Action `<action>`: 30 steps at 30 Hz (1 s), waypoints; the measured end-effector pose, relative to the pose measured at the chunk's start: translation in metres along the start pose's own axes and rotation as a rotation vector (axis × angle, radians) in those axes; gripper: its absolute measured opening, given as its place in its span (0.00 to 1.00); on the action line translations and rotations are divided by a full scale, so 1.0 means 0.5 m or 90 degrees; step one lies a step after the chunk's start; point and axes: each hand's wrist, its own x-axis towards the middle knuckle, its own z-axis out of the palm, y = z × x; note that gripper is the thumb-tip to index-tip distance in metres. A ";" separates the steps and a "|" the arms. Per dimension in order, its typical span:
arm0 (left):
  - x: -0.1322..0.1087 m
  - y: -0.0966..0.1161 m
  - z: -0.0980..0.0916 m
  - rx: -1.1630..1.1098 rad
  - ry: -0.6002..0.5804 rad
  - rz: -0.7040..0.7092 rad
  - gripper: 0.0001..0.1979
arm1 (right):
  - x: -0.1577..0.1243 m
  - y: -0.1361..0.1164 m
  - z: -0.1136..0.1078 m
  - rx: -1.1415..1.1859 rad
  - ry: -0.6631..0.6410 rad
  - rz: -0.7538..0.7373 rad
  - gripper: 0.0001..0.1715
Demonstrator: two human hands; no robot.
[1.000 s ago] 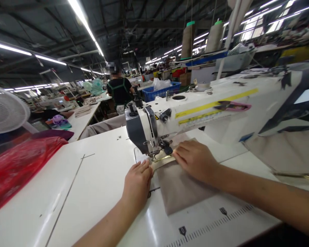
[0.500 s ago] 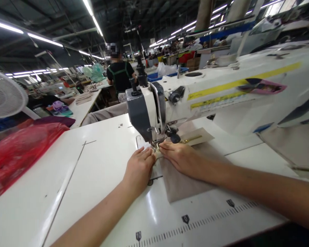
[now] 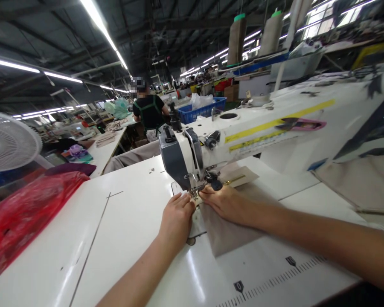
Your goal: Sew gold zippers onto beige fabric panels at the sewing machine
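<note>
L hand [image 3: 177, 219] lies flat, fingers loosely together, tips just left of the presser foot [image 3: 197, 190]. R hand [image 3: 225, 204] comes in from the right, fingers flat & pressing down just right of the foot; no clear pinch by either, though the fingertips are partly hidden. Taupe fabric panel [image 3: 232, 226] lies on the white bench [image 3: 115, 260] under R hand, in front of the sewing machine [image 3: 179, 155]. Beige strip w/ gold edge [image 3: 238, 176] runs from under the foot out behind it, to the right of the needle area.

Tip: keep both hands flat w/ even pressure, layers aligned, fingertips clear of the needle.

Vs. 1 s ago: strip then lay mostly in front of the foot under R hand; now most of it is behind. Hands sit closer together, R hand nearer the foot.
</note>
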 end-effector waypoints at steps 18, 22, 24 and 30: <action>-0.005 -0.003 0.004 -0.018 0.017 -0.027 0.10 | 0.000 0.003 0.015 0.083 0.072 -0.005 0.14; -0.003 -0.004 0.001 -0.018 0.025 -0.021 0.09 | -0.002 0.001 0.009 0.074 0.072 -0.001 0.15; -0.001 -0.004 -0.001 -0.012 0.028 -0.015 0.09 | -0.001 0.002 0.009 0.076 0.072 -0.005 0.15; 0.006 -0.001 -0.007 0.000 0.038 0.004 0.10 | 0.004 0.007 0.011 0.035 0.094 -0.035 0.13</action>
